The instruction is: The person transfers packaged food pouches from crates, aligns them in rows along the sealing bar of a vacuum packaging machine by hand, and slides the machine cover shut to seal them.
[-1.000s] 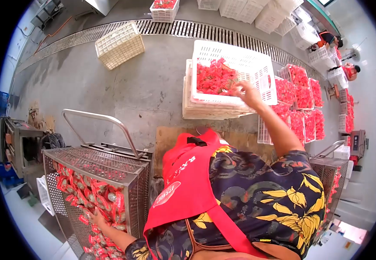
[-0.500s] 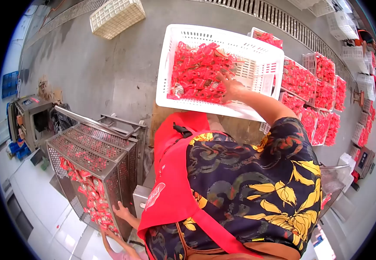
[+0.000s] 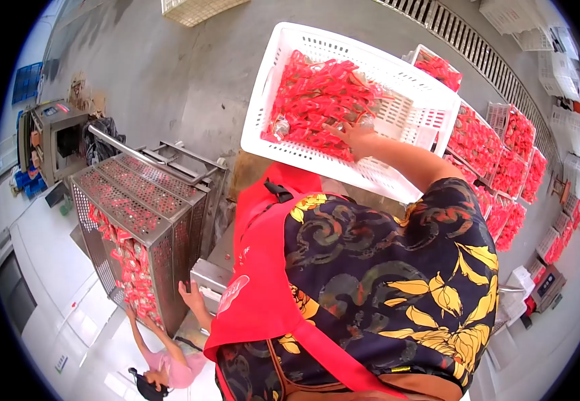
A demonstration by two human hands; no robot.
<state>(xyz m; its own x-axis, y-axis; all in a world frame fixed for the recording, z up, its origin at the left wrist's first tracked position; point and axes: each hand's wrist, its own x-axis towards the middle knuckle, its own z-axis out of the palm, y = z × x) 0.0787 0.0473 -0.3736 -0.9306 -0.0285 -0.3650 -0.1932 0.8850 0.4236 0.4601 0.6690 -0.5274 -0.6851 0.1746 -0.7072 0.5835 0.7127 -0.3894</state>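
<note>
My right hand (image 3: 355, 139) lies on a heap of red-wrapped packets (image 3: 316, 100) in a large white perforated plastic crate (image 3: 270, 150). Its fingers look stretched out and apart over the packets; the fingertips are partly hidden among them. A silvery packet (image 3: 280, 127) shows near the crate's left side. My left hand (image 3: 193, 299) hangs open, fingers spread, holding nothing. It is beside a perforated metal bin (image 3: 176, 267), apart from its wall. More red packets (image 3: 133, 271) show along the bin's opening.
A co-worker in pink (image 3: 179, 367) reaches both hands to the bin's lower end. Several crates of red packets (image 3: 473, 134) stand on the right. Stacked white crates (image 3: 557, 73) are farther right. A floor drain grate (image 3: 463, 47) runs behind. A metal machine (image 3: 53, 137) stands left.
My left hand has come away from the metal bin's side. My right hand stays on the packets. The view has shifted, and more of the co-worker shows.
</note>
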